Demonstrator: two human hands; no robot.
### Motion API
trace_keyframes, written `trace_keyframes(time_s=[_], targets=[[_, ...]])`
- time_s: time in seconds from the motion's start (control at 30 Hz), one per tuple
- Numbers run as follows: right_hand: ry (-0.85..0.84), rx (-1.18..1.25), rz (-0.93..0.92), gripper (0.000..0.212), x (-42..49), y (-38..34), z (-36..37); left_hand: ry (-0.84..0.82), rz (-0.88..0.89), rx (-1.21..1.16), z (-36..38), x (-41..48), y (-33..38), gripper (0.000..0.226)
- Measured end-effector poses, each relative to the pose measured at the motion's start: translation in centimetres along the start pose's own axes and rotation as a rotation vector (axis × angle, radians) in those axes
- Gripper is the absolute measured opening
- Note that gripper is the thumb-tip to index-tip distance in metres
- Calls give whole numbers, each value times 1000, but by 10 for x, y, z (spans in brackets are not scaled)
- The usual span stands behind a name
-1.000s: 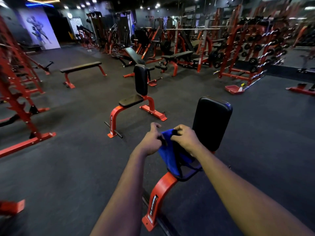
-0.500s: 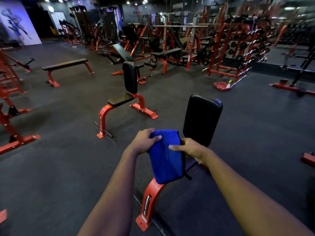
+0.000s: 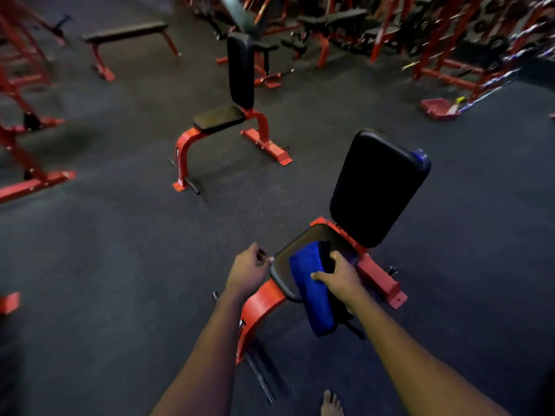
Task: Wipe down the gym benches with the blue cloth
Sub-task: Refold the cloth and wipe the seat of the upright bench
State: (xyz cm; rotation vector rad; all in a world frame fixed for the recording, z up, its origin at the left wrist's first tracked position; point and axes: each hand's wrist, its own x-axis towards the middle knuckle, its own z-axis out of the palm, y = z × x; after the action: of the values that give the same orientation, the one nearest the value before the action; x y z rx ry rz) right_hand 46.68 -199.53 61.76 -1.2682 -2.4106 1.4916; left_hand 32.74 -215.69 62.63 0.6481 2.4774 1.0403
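Note:
A folded blue cloth lies over the black seat pad of the nearest red-framed bench, its lower end hanging past the seat's front edge. My right hand grips the cloth from the right, thumb on top. My left hand hovers just left of the seat, fingers loosely curled and holding nothing. The bench's upright black back pad rises behind the seat. A second upright bench stands farther off.
Dark rubber floor surrounds the bench. A flat bench stands far left. Red racks line the left edge, and dumbbell racks fill the far right. A red tray lies on the floor. A bare foot shows at the bottom.
My left hand let go of the cloth and moved left. My right hand brought the cloth down onto the seat. The view tilted downward and closer.

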Motion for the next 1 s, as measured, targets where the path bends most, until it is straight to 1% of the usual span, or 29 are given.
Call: trace_keyframes(time_s=[0.07, 0.2, 0.27, 0.3, 0.37, 0.4, 0.43, 0.5, 0.53, 0.57, 0.63, 0.7, 0.73, 0.8, 0.87, 1.0], targets=[[2, -29, 38, 43, 24, 20, 0, -13, -63, -4, 24, 9, -12, 16], [8, -106, 99, 38, 83, 60, 18, -9, -164, -24, 76, 39, -46, 18], [67, -153, 113, 33, 106, 70, 30, 2, -182, -28, 99, 55, -66, 17], [132, -196, 95, 32, 115, 74, 35, 10, -187, -28, 109, 63, -76, 16], [251, -292, 21, 33, 139, 84, 52, 14, -199, -24, 135, 84, -105, 15], [257, -327, -29, 36, 151, 87, 62, 13, -202, -23, 145, 94, -117, 14], [204, -374, -75, 40, 169, 98, 78, 24, -198, -27, 163, 108, -138, 14], [45, -481, -114, 42, 203, 120, 110, 50, -185, -13, 194, 135, -175, 14], [-6, -542, -137, 44, 218, 132, 123, 65, -190, 9, 206, 148, -192, 16], [-34, -624, -203, 48, 233, 146, 135, 79, -207, 36, 217, 160, -209, 18], [-108, -813, -384, 63, 260, 182, 160, 71, -266, 103, 240, 179, -245, 23], [-196, -905, -490, 73, 281, 217, 180, 17, -286, 134, 264, 196, -279, 30], [-185, -914, -528, 74, 285, 229, 186, -16, -305, 144, 272, 201, -289, 35], [-64, -916, -588, 75, 288, 247, 197, -54, -356, 206, 290, 208, -306, 50], [14, -918, -639, 78, 288, 252, 202, -26, -398, 326, 301, 210, -313, 60], [86, -876, -671, 84, 288, 257, 204, 121, -380, 446, 315, 206, -315, 57]])
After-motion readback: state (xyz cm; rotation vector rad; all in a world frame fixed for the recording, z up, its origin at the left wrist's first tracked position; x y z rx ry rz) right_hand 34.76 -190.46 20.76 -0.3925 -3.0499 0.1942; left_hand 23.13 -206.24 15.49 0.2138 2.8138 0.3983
